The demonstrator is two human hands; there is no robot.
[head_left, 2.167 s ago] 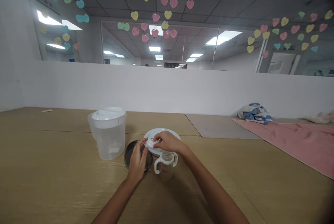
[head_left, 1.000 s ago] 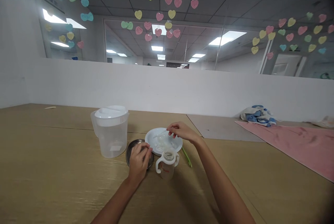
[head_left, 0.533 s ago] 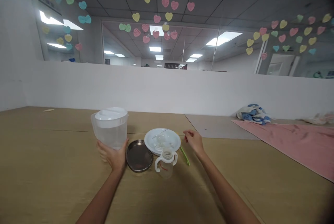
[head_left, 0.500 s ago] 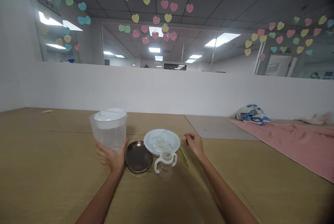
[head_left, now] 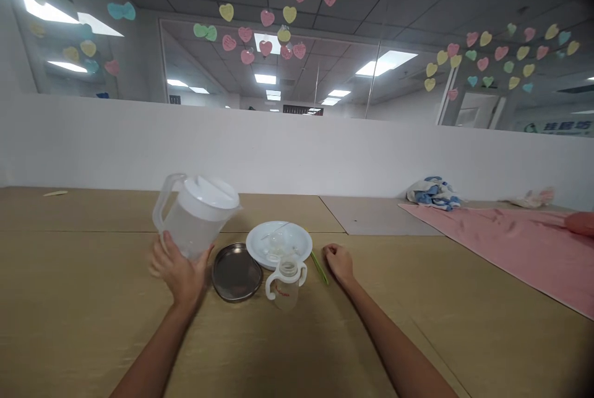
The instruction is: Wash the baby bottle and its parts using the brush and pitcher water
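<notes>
My left hand (head_left: 180,271) is wrapped round the lower part of a clear plastic pitcher (head_left: 192,224) with a white lid. The pitcher tilts to the right, its handle on the left side. My right hand (head_left: 338,262) rests on the table with its fingers curled in and nothing visible in them. Just left of it lies a thin green tool (head_left: 319,268), partly behind a white bowl (head_left: 253,241). Small clear pieces, hard to make out, lie in the bowl. In front stands an uncapped baby bottle (head_left: 286,293) with two white handles. A dark metal tray (head_left: 236,273) sits between bottle and pitcher.
A pink cloth (head_left: 501,243) covers the table's right side, with a crumpled blue and white cloth (head_left: 434,194) at its far edge. A grey mat (head_left: 371,218) lies behind my right hand. A white wall (head_left: 278,156) closes off the back.
My left hand has turned the pitcher: it now leans right and its handle shows on the left. My right hand stays beside the green tool, its fingers curled closer. The view has shifted slightly.
</notes>
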